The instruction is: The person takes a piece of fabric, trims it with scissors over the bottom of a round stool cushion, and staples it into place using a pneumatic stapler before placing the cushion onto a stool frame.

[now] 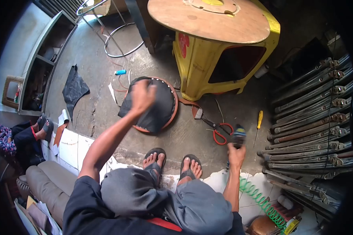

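Note:
My left hand (143,96) is over the round seat pad (161,105), blurred by motion, so its fingers are unclear. The pad lies on the floor, with black cover material, a brown rim and a row of light dots along its right edge. My right hand (236,153), farther right, is closed around the grip of a dark tool (239,137) with a blue and yellow end. A green coiled hose (259,197) runs behind that hand. Red-handled scissors (219,131) lie open on the floor between pad and tool.
A yellow stool (200,58) bears a round wooden board (208,23). A yellow screwdriver (259,123), blue lighter (120,72) and black scrap (74,92) lie on the floor. Metal frames (310,129) are stacked at right; another person's feet (45,129) show at left.

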{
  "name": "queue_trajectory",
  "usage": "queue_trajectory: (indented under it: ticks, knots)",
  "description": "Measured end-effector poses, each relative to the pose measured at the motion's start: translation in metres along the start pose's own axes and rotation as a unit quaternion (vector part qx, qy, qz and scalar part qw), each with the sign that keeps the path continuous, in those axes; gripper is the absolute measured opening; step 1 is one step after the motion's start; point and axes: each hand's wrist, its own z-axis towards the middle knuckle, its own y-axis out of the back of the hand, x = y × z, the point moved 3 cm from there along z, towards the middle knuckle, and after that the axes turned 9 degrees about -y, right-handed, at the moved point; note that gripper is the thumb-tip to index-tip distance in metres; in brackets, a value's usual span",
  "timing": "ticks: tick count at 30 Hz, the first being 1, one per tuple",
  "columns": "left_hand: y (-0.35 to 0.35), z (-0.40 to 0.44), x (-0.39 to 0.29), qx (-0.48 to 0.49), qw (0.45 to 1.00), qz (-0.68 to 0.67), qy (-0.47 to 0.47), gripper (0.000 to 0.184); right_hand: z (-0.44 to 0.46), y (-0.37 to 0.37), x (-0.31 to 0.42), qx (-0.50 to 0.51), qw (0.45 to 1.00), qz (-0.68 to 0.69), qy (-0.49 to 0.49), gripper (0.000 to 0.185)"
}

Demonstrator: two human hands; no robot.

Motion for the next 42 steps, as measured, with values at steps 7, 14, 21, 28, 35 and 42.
queue_trajectory:
  ticks: [7,14,21,28,35,42]
  knots:
    - [0.0,-0.048,0.119,0.128,0.948,0.199,0.215,0.066,0.023,0.017,-0.101,-0.106,0.913,-0.39,0.052,0.075]
    - [-0.012,-0.057,0.17,0.144,0.947,0.112,0.263,0.074,-0.007,-0.038,-0.022,-0.128,0.901,-0.391,0.138,0.061]
    - [-0.014,-0.059,0.178,0.061,0.977,0.095,0.183,0.06,-0.031,-0.113,0.013,0.157,0.944,-0.189,0.22,0.045]
    - [-0.013,-0.064,0.17,0.043,0.989,0.058,0.125,0.053,-0.032,-0.142,0.006,0.259,0.935,-0.186,0.154,0.043]
    - [-0.006,-0.185,0.069,-0.04,0.964,-0.053,0.258,0.06,0.001,-0.177,-0.029,0.26,0.963,0.052,-0.044,0.067]
    - [0.035,-0.279,-0.024,0.489,0.837,-0.189,0.16,0.047,0.015,-0.152,-0.032,0.186,0.978,0.065,0.066,0.053]
